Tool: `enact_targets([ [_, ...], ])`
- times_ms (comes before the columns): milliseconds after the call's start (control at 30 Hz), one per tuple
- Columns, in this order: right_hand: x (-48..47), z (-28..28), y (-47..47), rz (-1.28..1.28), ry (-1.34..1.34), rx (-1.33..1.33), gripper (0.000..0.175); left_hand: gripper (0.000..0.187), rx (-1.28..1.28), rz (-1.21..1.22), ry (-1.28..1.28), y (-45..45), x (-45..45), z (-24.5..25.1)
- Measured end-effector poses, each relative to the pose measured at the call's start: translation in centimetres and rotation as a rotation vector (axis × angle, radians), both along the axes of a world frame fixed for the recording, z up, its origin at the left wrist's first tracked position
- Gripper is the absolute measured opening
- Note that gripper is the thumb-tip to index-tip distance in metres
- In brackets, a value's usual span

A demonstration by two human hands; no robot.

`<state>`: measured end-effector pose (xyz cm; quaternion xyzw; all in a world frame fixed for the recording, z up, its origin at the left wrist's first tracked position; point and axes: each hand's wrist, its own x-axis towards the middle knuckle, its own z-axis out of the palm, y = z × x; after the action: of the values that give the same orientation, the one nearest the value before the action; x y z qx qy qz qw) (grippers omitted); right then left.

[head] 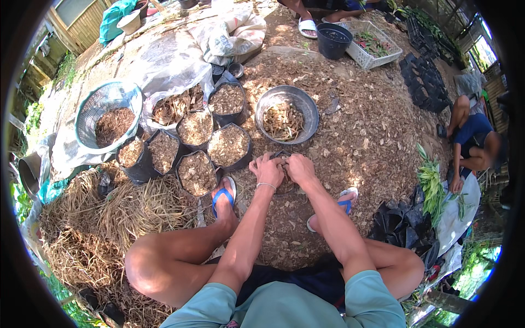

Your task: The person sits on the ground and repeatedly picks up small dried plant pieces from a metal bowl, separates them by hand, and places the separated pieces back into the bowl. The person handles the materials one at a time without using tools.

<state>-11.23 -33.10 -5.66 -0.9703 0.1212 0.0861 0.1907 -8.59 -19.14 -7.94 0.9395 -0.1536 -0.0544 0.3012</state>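
Observation:
Between my feet stands a black plastic grow bag (285, 189), largely hidden by my hands and forearms. My left hand (267, 169), a thin bracelet at its wrist, has its fingers curled on the bag's rim. Across from it, my right hand (301, 169) grips the other side of the rim, its fingertips close to the left ones. Dark soil shows inside the bag. Just beyond my hands sits a round basin (262, 126) with dry leaf litter and chips in it. Several filled black grow bags (229, 146) stand together to the left, topped with pale chips.
A blue mesh basket (82, 133) holds dark soil at left, near a straw heap (135, 205). A black bucket (334, 43) and a white crate (375, 62) stand at the back. At right a person (475, 135) crouches beside leafy cuttings (430, 186) and black plastic bags (400, 225).

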Motion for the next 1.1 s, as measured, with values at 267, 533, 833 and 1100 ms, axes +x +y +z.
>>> enact_targets([
  [267, -0.8, 3.2, -0.7, -0.064, -0.090, 0.125, 0.024, 0.026, 0.032, -0.016, -0.015, 0.2, -0.1, 0.3],
  [533, -5.0, -0.4, -7.6, -0.493, 0.238, -0.164, 0.028, 0.029, 0.021, -0.015, 0.007, 0.3, -0.3, 0.8],
  [833, -7.8, -3.4, -9.1, -0.347, 0.163, -0.134, 0.024, 0.030, -0.004, -0.040, 0.040, 0.3, -0.2, 1.0],
  [1100, -4.8, 0.3, -9.6, -0.344, 0.141, -0.060, 0.038, 0.034, 0.022, -0.017, 0.050, 0.3, -0.3, 1.1],
])
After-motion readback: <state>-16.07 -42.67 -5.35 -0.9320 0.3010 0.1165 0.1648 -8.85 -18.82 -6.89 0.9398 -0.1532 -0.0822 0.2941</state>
